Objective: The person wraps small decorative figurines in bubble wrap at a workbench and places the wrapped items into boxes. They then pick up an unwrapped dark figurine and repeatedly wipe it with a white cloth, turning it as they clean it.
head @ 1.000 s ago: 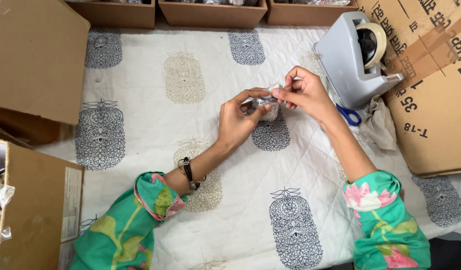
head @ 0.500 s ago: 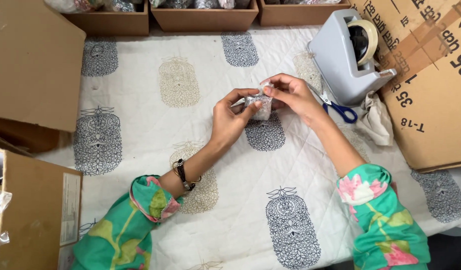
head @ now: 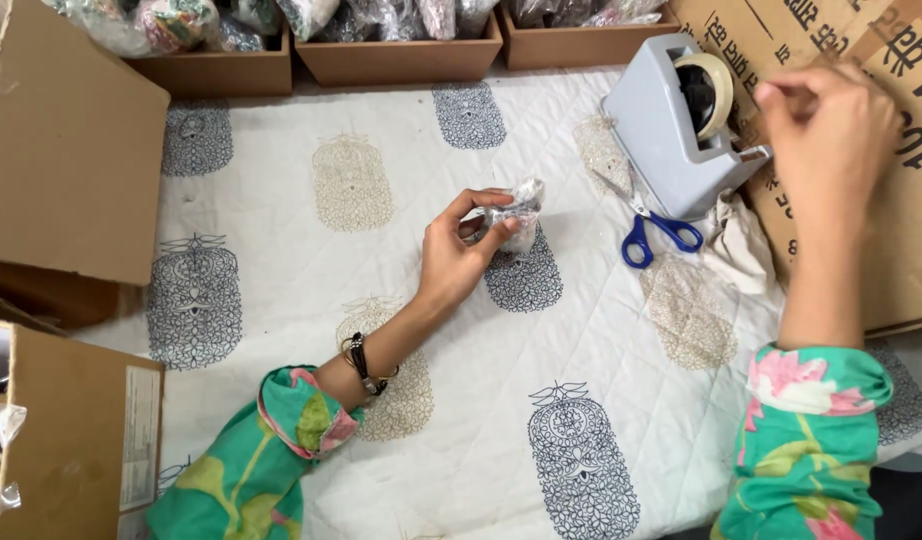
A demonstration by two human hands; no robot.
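Pinched between thumb and fingertips of the left hand [head: 459, 250], a small bundle wrapped in clear crinkled plastic [head: 516, 210] is held just above the middle of the quilted white cloth [head: 281, 270] that covers the table. The fingers are closed on the bundle, so the grip is firm and the bundle is kept clear of the cloth.

The right hand [head: 829, 130] is raised at the far right, beside the grey tape dispenser [head: 671, 130]. Its fingers are drawn together at the tips, close to the dispenser's cutting edge, and a strip of tape may be pinched there, but this cannot be told for certain because the hand is blurred and any tape would be clear.

Blue-handled scissors [head: 656, 235] are seen lying on the cloth just near of the dispenser, with a crumpled pale rag [head: 741, 245] to their right. Shallow cardboard trays [head: 401, 55] filled with other plastic-wrapped items are lined along the far edge. Larger cardboard boxes [head: 71, 150] are stood at the left, and another printed carton lies at the far right.

As a judgement, the wrapping appears already gathered round the item, while the sealing is not yet done: no tape can be made out on the bundle, and it has not been placed in any tray.
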